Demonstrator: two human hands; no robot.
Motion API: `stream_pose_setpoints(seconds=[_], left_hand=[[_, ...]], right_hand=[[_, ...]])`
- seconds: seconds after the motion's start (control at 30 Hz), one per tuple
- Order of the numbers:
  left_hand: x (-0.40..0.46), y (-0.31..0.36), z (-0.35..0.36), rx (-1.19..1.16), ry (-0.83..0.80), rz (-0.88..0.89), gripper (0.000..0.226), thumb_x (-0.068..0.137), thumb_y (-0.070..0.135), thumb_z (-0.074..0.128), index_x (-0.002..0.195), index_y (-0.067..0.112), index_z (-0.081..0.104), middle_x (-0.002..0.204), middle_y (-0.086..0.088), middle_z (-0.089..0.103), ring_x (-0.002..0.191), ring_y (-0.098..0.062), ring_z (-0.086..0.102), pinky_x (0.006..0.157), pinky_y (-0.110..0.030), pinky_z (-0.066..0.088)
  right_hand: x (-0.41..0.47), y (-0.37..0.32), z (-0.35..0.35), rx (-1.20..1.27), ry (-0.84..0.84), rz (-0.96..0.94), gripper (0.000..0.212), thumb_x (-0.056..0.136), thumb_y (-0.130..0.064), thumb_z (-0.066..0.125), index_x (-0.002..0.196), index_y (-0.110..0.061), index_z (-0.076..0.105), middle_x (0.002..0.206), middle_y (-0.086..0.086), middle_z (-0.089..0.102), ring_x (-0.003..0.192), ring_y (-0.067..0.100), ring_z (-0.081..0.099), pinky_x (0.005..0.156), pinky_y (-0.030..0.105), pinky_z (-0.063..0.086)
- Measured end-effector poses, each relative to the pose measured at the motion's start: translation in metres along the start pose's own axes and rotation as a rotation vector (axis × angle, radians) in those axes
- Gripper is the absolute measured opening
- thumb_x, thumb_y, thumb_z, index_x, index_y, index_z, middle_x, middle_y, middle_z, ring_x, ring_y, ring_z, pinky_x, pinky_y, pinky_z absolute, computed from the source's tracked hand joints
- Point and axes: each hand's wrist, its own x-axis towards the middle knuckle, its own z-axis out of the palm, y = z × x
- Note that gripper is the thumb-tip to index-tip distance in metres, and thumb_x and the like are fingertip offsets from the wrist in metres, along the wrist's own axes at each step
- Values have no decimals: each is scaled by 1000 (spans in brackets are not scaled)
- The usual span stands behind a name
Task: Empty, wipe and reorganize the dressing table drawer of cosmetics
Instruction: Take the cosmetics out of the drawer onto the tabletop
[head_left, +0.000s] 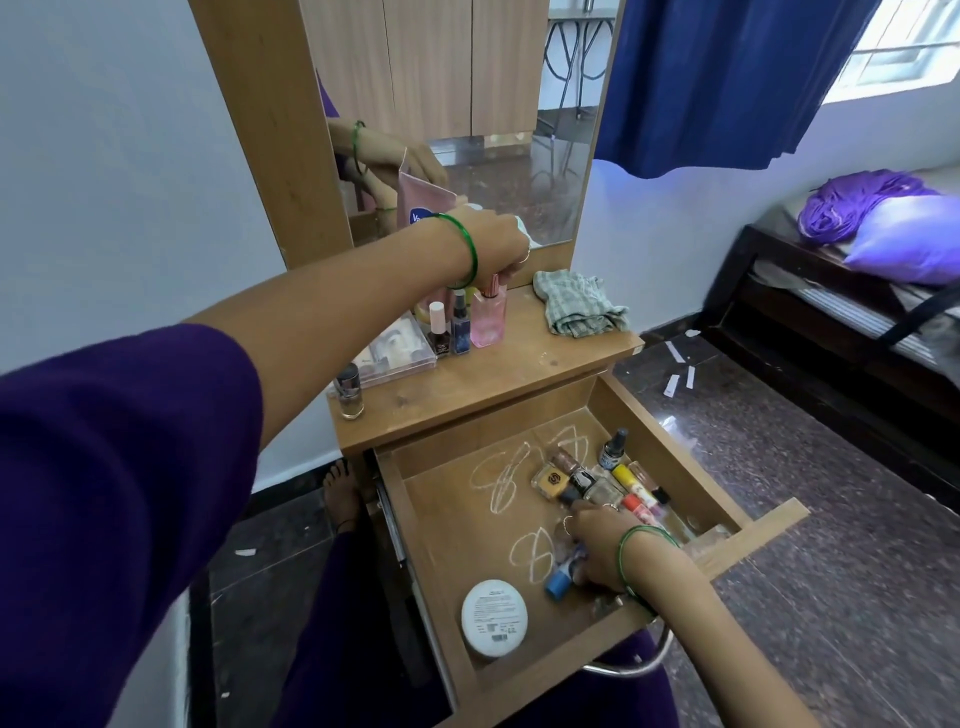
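The drawer (519, 525) of the dressing table (483, 374) stands pulled fully out, its long axis running from the table's front toward the person. White chalk-like scribbles (498, 478) mark its wooden floor. A cluster of small nail polish bottles (608, 483) lies along the drawer's right wall, most tipped on their sides with caps pointing various ways; one dark-capped bottle (613, 449) at the back right corner stands upright. A round white jar (494, 617) sits lid-up near the drawer's front left corner.

The right hand (602, 551) reaches down into the drawer by its right wall, fingers curled round a small bottle with a blue cap (561, 579) — this one lies flat, cap pointing toward the front left.

The left hand (498, 244) is stretched over the tabletop's back edge, fingers closed on the top of an upright pink perfume bottle (489, 314). Beside it stand a dark blue bottle (460, 325) and a white-capped polish (439, 332); a clear plastic case (395, 351) lies at the left edge. A crumpled checked cloth (579, 306) rests at the back right corner — apart from the bottles.
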Motion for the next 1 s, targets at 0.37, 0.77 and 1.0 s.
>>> stream_pose_setpoints(seconds=[0.37, 0.77, 1.0], left_hand=[[-4, 6, -4, 80, -51, -44, 27, 86, 5, 60, 111, 15, 63, 117, -8, 56, 101, -30, 58, 67, -32, 35], [-36, 48, 5, 87, 144, 174, 41, 88, 17, 58, 128, 15, 50, 131, -5, 47, 119, -25, 45, 87, -39, 43], [-99, 127, 55, -156, -386, 331, 46, 88, 31, 61, 131, 20, 48, 130, -4, 50, 115, -23, 51, 83, -29, 41]], right_hand=[[-3, -2, -4, 8, -1, -8, 37, 90, -25, 56, 124, -12, 50, 130, 7, 48, 118, 24, 50, 97, 34, 43], [2, 1, 2, 113, 113, 27, 24, 90, -22, 56, 112, -12, 53, 112, 7, 61, 99, 21, 61, 86, 31, 52], [-3, 3, 2, 168, 241, -3, 18, 91, -19, 54, 108, -13, 55, 113, 9, 57, 100, 25, 58, 89, 35, 49]])
